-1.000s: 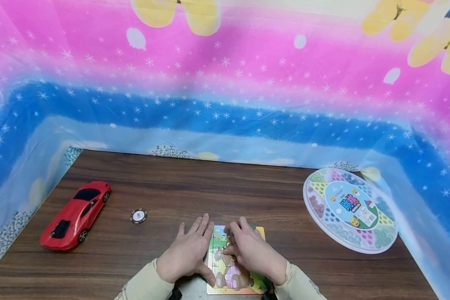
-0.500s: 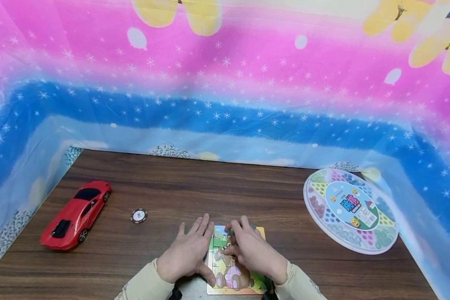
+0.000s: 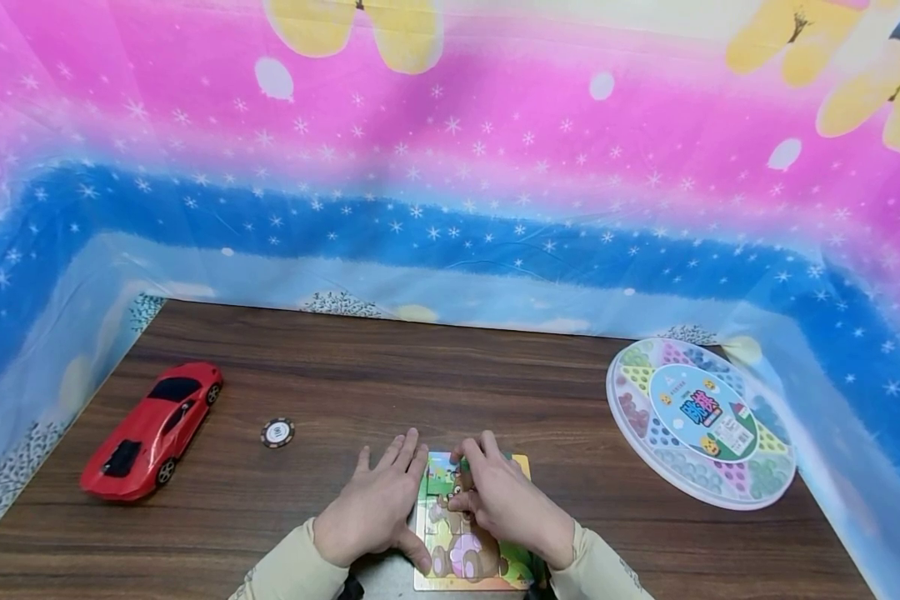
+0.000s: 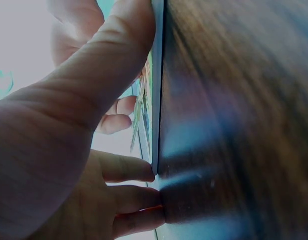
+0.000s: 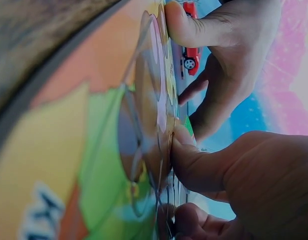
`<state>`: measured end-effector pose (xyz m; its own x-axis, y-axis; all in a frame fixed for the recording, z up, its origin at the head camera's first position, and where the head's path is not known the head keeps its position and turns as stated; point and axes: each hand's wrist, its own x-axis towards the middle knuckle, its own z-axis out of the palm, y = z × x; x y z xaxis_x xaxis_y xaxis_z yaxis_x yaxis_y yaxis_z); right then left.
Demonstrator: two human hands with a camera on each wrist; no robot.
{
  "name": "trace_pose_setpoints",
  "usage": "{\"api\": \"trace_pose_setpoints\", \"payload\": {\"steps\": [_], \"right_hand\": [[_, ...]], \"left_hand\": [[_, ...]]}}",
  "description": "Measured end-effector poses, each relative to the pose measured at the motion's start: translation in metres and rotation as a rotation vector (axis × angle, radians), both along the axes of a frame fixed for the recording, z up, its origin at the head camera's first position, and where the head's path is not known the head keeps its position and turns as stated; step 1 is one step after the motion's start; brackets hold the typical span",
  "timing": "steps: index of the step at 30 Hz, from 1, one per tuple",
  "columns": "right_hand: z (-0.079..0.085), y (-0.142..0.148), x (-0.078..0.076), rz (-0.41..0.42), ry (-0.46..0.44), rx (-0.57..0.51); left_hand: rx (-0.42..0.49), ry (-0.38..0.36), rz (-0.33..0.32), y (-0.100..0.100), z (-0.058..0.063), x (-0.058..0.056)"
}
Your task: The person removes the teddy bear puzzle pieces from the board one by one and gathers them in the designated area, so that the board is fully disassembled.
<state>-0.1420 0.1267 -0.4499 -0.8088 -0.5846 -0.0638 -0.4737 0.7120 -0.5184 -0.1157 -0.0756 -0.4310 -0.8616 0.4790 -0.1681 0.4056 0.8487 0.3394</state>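
Note:
A jigsaw puzzle of a brown bear lies in its board at the table's near edge. My left hand lies along the board's left side, fingers straight and thumb on the lower left rim. My right hand bends over the upper part, thumb and index finger pinching a puzzle piece at the bear's head. The palm hides the board's upper right. In the left wrist view, a piece edge stands tilted up from the board near the right fingertips. The right wrist view shows the right thumb close on the picture.
A red toy car stands at the left of the wooden table. Near it lies a poker chip. To the right is a round Chinese checkers box. A patterned cloth hangs round the table's back and sides.
The upper left puzzle piece beside my right fingers shows a slightly different tilt, its green part larger. Both hands keep almost the same place.

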Motion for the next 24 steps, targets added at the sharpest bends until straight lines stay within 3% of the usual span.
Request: {"api": "trace_pose_setpoints", "payload": {"steps": [11, 24], "right_hand": [[-0.0003, 0.0005, -0.0001, 0.035, 0.062, 0.009], [-0.0004, 0.0014, 0.0008, 0.038, 0.037, -0.02]], "left_hand": [[0.014, 0.007, -0.006, -0.0008, 0.0004, 0.0002], [0.006, 0.015, -0.01, -0.0005, -0.001, 0.0005]]}}
